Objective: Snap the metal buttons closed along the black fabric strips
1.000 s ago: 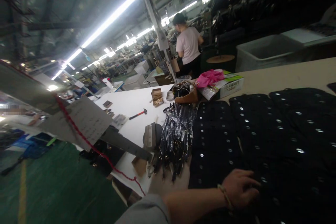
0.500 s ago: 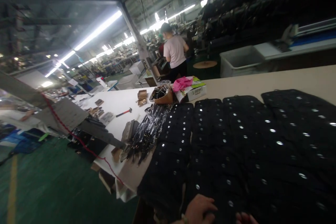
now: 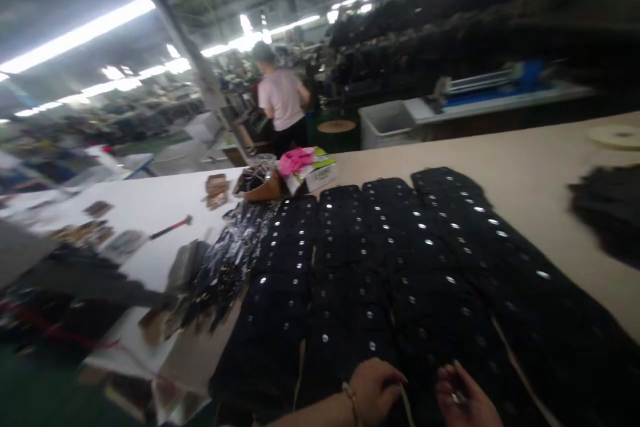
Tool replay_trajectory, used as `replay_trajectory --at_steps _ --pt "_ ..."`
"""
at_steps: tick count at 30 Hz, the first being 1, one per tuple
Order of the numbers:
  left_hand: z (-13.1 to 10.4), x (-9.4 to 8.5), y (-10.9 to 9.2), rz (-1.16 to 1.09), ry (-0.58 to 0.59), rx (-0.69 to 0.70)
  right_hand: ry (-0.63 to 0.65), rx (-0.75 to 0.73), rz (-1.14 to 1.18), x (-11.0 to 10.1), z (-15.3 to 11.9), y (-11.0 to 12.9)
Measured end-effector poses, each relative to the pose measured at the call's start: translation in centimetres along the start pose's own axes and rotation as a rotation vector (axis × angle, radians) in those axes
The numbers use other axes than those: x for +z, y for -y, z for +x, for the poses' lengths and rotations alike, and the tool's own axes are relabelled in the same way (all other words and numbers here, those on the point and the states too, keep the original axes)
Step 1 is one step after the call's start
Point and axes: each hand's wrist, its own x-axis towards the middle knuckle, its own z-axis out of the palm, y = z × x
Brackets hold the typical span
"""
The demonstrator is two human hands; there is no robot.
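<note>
Rows of black fabric pieces (image 3: 345, 240) with shiny metal eyelets lie side by side on the table before me. My left hand (image 3: 375, 387), with a bracelet at the wrist, rests low over these pieces. Its fingers are curled down beside a pale strip (image 3: 406, 405); whether they grip anything is hidden. To its right, my right hand (image 3: 470, 399) is turned partly palm up with bent fingers. A small shiny metal piece (image 3: 457, 397) shows at those fingers, too blurred to name more exactly.
Left of the fabric lies a heap of dark straps (image 3: 230, 253) in shiny wrap. Behind are a brown container (image 3: 263, 188), a box with pink cloth (image 3: 296, 160) and a hammer (image 3: 171, 227). A dark bundle (image 3: 610, 213) sits right. Someone in a pink shirt (image 3: 283, 100) stands beyond.
The view has swung right, so the scene sits further left and a dark bundle appears at right. Both hands show more fully, and the shiny piece at my right hand is now visible.
</note>
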Motion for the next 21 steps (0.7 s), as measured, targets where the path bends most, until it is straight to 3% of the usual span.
replay_trajectory --at_steps 4,5,9,12,17,19,21 --pt "0.0 1.8 1.3 -0.051 0.106 0.013 0.115 -0.154 0.185 -1.4 -3.8 -2.3" --pt "0.0 2.2 1.5 -0.056 0.152 0.024 0.094 -0.196 0.224 -2.0 -4.2 -2.7" --pt "0.2 4.1 1.0 -0.062 0.314 0.100 -0.204 -0.270 0.356 -5.8 -4.5 -3.8" --pt "0.5 5.4 0.2 -0.076 0.369 0.146 -0.190 -0.269 0.390 -8.2 -4.0 -3.6" --pt "2.4 8.8 -1.1 -0.170 0.511 0.101 -0.292 -0.333 0.511 -10.2 -3.3 -0.2" --pt "3.3 11.1 -1.9 -0.260 0.634 -0.017 -0.255 -0.337 0.530 -10.9 -3.3 2.4" --pt "4.3 13.7 -3.0 -0.364 0.711 -0.223 -0.183 -0.344 0.512 -11.8 -3.2 5.8"
